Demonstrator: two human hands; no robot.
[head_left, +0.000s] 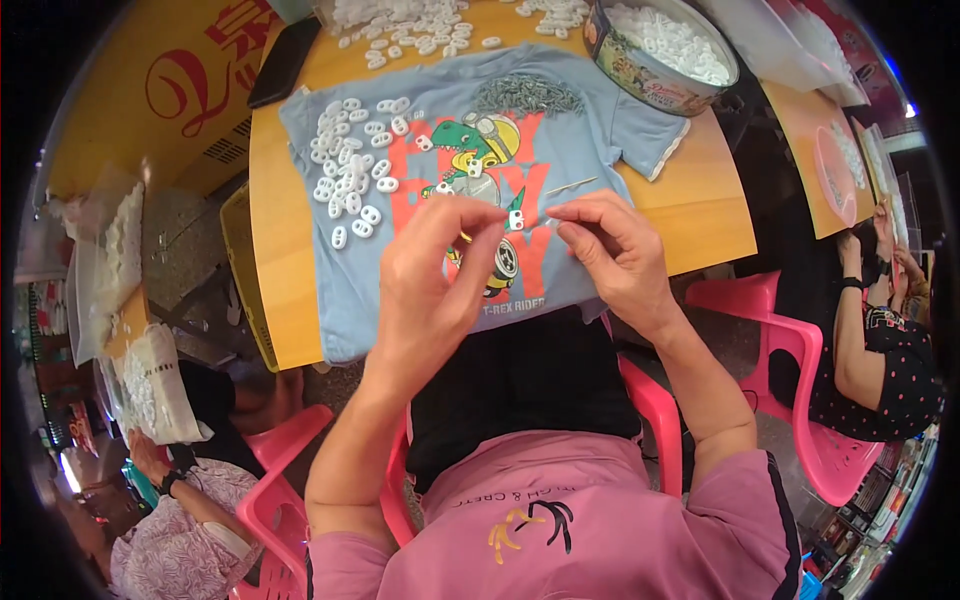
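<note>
My left hand [440,265] is raised over a light blue T-shirt [350,290] spread on the table, its thumb and forefinger bent together in a pinch. A small white piece with two holes [516,220] shows right beside those fingertips; whether it is held or lies on the cloth I cannot tell. Just to the right, my right hand [620,255] also pinches, with something tiny and pale at its fingertips. Beyond it a thin metal pin [572,185] lies on the shirt. White oval two-holed plastic pieces [350,170] are scattered at left, and a heap of grey screws [530,95] lies at the far side.
A round tin [660,95] full of white pieces stands at the far right, near more loose white pieces [400,25]. A dark phone [285,62] lies at the yellow table's [715,225] far left. People sit on pink chairs [800,340] on both sides.
</note>
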